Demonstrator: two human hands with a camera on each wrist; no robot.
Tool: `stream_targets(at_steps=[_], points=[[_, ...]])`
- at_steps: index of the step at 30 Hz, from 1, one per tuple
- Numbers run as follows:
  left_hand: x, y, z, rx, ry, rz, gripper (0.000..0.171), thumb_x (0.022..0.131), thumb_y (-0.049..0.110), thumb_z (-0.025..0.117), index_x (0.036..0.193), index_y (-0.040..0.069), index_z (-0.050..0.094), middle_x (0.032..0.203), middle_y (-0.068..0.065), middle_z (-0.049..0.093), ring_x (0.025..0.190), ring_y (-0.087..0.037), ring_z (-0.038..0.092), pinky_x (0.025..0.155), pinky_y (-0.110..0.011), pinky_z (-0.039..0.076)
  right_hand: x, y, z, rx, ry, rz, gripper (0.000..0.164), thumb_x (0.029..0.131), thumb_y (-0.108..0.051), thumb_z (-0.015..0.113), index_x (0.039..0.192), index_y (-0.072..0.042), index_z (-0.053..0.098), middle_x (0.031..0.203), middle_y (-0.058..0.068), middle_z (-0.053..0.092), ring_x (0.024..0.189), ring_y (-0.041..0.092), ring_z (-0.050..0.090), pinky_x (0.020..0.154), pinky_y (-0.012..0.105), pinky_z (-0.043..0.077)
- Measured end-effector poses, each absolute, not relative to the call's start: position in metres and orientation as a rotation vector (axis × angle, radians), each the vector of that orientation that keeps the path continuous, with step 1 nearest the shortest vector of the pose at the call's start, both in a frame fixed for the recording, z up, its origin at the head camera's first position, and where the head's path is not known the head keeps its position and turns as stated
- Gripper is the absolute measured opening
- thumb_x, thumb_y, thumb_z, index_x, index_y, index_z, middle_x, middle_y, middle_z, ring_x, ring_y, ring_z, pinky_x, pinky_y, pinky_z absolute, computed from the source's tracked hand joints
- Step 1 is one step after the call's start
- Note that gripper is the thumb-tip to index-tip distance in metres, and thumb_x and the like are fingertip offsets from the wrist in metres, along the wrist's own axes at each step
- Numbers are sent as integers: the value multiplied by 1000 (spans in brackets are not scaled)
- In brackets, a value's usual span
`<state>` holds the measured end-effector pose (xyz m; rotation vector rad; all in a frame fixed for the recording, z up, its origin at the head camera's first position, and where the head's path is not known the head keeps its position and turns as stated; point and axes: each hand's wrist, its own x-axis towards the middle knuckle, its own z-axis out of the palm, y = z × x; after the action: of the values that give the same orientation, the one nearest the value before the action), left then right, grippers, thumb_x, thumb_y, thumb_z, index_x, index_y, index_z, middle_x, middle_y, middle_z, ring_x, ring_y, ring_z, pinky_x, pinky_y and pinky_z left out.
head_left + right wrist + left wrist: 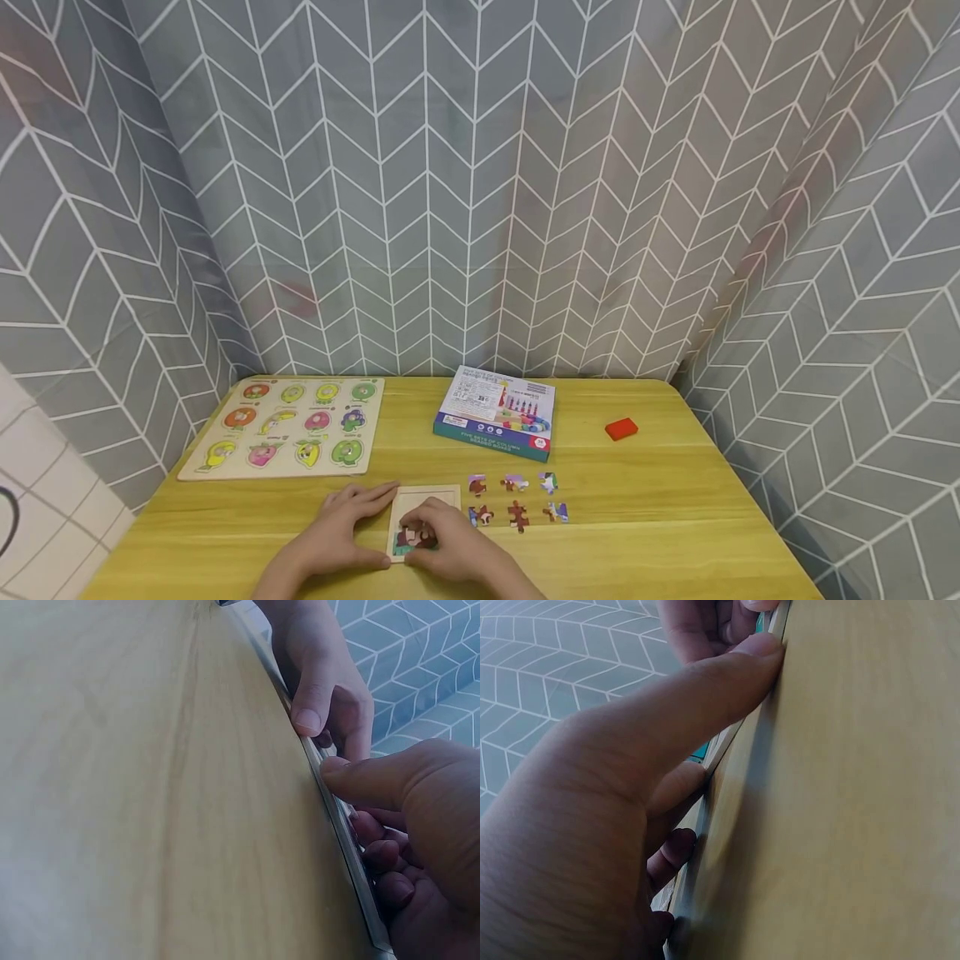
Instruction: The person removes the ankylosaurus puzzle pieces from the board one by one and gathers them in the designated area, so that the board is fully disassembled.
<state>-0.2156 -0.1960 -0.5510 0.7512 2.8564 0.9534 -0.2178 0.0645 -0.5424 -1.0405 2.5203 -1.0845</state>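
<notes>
A small wooden puzzle tray (424, 492) lies near the table's front edge, with brown and teal jigsaw pieces (402, 541) in its lower part. My left hand (341, 533) braces the tray's left side, thumb at the near corner and index finger at the far corner. Over the tray, my right hand (453, 542) bends its fingers and thumb around a brown jigsaw piece (417, 537), partly hidden by the fingers. In the right wrist view, the right thumb (345, 769) touches the tray's near edge. Several loose jigsaw pieces (518, 516) lie right of the tray in two rows.
A fruit peg board (292, 454) lies at the back left. Behind the loose pieces sits a flat boxed set (491, 417). A red block (621, 429) is further right. Patterned curtains (450, 208) enclose the table (637, 517) at the back and sides.
</notes>
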Motion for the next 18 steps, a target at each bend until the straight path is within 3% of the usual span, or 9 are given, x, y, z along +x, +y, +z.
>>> stream_targets(at_steps=[18], points=[[-217,-197,-552,756,2852,949,100,74,70,85,157,25,55,160,7,53,121,-11,47,96,-41,35,-216,62,-539,-1072,2556,-1040,29,100,-19,75,128,-13,71,107,-12,61,87,-6,50,80,16,48]])
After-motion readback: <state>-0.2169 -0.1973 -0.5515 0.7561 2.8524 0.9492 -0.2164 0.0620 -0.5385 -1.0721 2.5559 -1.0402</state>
